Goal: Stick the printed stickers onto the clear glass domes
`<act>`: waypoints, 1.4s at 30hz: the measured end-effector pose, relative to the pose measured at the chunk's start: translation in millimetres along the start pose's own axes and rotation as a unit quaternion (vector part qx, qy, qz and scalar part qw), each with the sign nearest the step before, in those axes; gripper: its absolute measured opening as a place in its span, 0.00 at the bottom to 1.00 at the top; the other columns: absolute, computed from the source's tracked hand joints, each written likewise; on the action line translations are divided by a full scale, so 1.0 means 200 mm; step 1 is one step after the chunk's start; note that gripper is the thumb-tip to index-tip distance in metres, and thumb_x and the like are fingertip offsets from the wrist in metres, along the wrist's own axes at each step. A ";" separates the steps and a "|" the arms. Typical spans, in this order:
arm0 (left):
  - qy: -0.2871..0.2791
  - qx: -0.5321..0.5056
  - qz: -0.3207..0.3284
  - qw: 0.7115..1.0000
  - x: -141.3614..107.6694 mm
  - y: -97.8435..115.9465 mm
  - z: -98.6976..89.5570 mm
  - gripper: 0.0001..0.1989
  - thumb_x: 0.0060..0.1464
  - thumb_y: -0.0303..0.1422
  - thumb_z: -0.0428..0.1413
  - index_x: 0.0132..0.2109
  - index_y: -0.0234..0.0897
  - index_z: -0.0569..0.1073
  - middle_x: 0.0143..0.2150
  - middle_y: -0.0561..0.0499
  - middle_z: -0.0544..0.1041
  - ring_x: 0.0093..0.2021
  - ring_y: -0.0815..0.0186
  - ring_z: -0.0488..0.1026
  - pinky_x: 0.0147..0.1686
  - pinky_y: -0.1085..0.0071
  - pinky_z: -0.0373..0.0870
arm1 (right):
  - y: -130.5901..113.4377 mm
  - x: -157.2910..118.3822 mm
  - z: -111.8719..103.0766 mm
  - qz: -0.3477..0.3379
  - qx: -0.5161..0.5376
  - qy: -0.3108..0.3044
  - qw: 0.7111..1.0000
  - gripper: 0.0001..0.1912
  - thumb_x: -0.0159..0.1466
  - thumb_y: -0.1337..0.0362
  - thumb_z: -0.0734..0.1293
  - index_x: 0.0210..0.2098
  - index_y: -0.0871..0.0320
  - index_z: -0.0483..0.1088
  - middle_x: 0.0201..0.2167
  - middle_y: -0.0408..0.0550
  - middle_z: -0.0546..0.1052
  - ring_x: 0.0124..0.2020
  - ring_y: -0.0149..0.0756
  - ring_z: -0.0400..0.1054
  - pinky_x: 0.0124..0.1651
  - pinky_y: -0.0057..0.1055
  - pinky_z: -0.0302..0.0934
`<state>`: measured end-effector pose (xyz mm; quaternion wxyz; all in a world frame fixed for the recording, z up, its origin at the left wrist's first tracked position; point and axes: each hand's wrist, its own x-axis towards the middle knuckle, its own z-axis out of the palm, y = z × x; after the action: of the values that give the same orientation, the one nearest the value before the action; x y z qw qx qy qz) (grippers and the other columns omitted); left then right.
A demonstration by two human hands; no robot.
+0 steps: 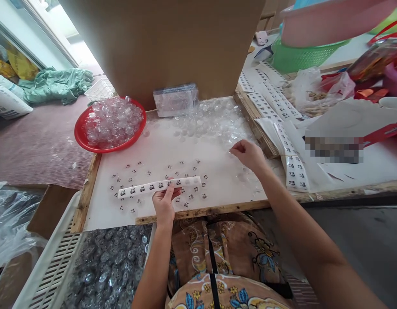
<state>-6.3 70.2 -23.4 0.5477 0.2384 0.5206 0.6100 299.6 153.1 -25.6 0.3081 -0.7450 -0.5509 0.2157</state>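
Observation:
A narrow white strip of black panda stickers (147,188) is pinched in my left hand (164,204), low over the white board (121,219). Its right end shows bare spots without pandas. My right hand (248,155) is raised over the board's right side, thumb and forefinger pinched together; a tiny pale bit shows at the fingertips, too small to make out. Around and beyond the strip, many clear round pieces with small panda prints (181,163) lie scattered. Plain clear pieces (208,120) are heaped at the back of the board.
A red bowl (79,133) of clear pieces stands at the back left, beside a clear plastic box (175,101). Tall cardboard (166,43) rises behind. Wooden strips (201,213) edge the board. More sticker sheets (291,159) lie right; a white crate (57,257) sits below left.

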 end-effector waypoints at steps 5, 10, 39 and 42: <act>0.002 0.007 -0.001 1.000 0.00 0.00 0.00 0.18 0.41 0.37 0.68 0.39 0.31 0.80 0.32 0.45 0.82 0.27 0.64 0.79 0.28 0.73 0.76 | -0.03 -0.06 0.11 -0.098 -0.061 0.006 0.993 0.10 0.55 0.68 0.67 0.37 0.57 0.66 0.38 0.53 0.73 0.37 0.42 0.68 0.40 0.36 0.59; -0.013 0.012 0.001 1.000 0.00 0.01 -0.01 0.19 0.42 0.37 0.68 0.41 0.30 0.80 0.32 0.45 0.82 0.28 0.63 0.80 0.29 0.72 0.76 | -0.07 -0.08 0.17 -0.131 -0.032 -0.033 0.990 0.11 0.56 0.69 0.65 0.38 0.56 0.63 0.41 0.53 0.71 0.37 0.41 0.68 0.38 0.36 0.61; -0.013 0.014 -0.004 1.000 -0.01 0.01 0.00 0.19 0.42 0.36 0.68 0.41 0.30 0.80 0.31 0.46 0.82 0.27 0.65 0.79 0.27 0.74 0.75 | -0.07 -0.04 0.11 0.005 -0.011 -0.115 0.993 0.05 0.55 0.62 0.66 0.28 0.57 0.69 0.25 0.43 0.74 0.27 0.32 0.65 0.29 0.28 0.54; -0.011 0.016 -0.006 1.000 -0.01 0.02 0.00 0.18 0.42 0.36 0.68 0.41 0.30 0.80 0.30 0.45 0.82 0.27 0.65 0.79 0.27 0.73 0.76 | -0.10 -0.05 0.10 0.002 -0.027 -0.118 0.993 0.04 0.56 0.63 0.66 0.28 0.57 0.69 0.26 0.44 0.74 0.27 0.33 0.65 0.29 0.28 0.54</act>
<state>-6.5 68.6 -18.7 0.5533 0.2512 0.5257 0.5953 269.7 153.0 -26.3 0.2201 -0.7232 -0.5879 0.2879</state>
